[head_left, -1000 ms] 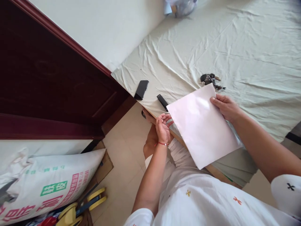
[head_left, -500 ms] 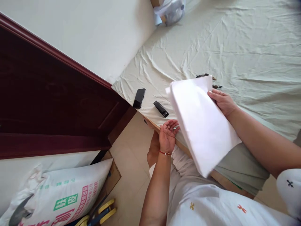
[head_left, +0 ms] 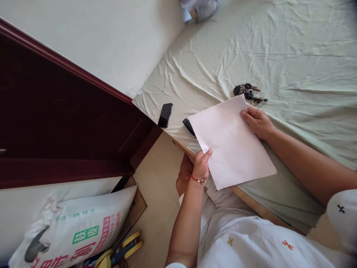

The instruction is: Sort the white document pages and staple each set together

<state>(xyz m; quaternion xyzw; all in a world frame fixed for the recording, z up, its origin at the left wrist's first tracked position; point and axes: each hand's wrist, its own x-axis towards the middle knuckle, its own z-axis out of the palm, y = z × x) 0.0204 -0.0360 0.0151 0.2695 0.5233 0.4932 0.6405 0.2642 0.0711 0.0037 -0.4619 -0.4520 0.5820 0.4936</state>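
A blank white sheet of paper [head_left: 232, 143] is held between both hands over the near edge of the cloth-covered bed. My left hand [head_left: 202, 163] grips its lower left edge, thumb on top and fingers hidden beneath. At the upper right edge, my right hand [head_left: 258, 121] pinches the paper with the thumb above. Whether it is one sheet or several cannot be told. A black stapler-like object [head_left: 189, 127] lies partly covered by the paper's left corner. Just beyond the top corner rests a bunch of keys [head_left: 247, 90].
A black phone [head_left: 165, 115] lies near the edge of the pale green bedsheet [head_left: 301, 56]. Dark red wooden furniture [head_left: 69, 111] stands at left. On the floor are a printed white sack [head_left: 92, 219] and a yellow-wheeled item [head_left: 132, 243]. A plastic bag [head_left: 202, 10] sits at the back.
My left hand, open beside the paper before, has closed on its left edge. The paper has flattened out and turned, covering part of the black object and uncovering the keys.
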